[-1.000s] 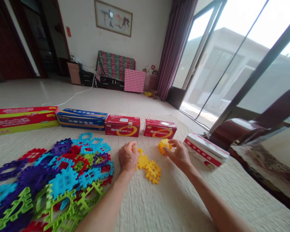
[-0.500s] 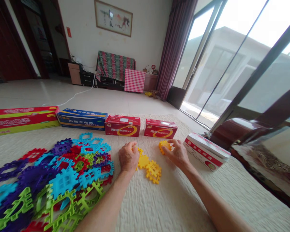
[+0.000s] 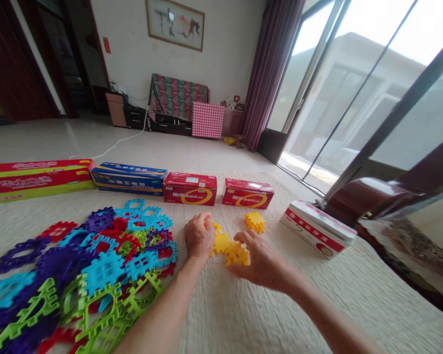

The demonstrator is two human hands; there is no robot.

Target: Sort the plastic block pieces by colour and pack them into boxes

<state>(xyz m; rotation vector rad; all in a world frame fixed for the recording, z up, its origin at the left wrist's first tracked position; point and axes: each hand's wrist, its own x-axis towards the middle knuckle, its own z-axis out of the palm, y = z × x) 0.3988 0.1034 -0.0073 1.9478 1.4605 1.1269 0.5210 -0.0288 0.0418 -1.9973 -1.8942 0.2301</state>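
My left hand (image 3: 198, 237) is curled into a loose fist on the cream quilted cover, its fingers closed over the edge of a yellow toothed plastic piece (image 3: 220, 242). My right hand (image 3: 259, 263) reaches across to another yellow piece (image 3: 237, 254) joined to it, fingers bent around its near side. A single yellow piece (image 3: 255, 221) lies by itself farther back, untouched. A heap of interlocking plastic pieces (image 3: 96, 265) in blue, purple, green and red spreads to the left of my left hand.
Boxes line the far edge: a long red-and-yellow one (image 3: 33, 179), a blue one (image 3: 128, 179), two red ones (image 3: 190, 188) (image 3: 247, 193), and a white-and-red one (image 3: 317, 227) at right. Dark wooden furniture (image 3: 391, 196) and a sliding glass door stand to the right.
My right hand has let go of the single yellow piece at the back, which now lies alone, and has moved back and left onto the joined yellow pieces. My left hand has stayed put.
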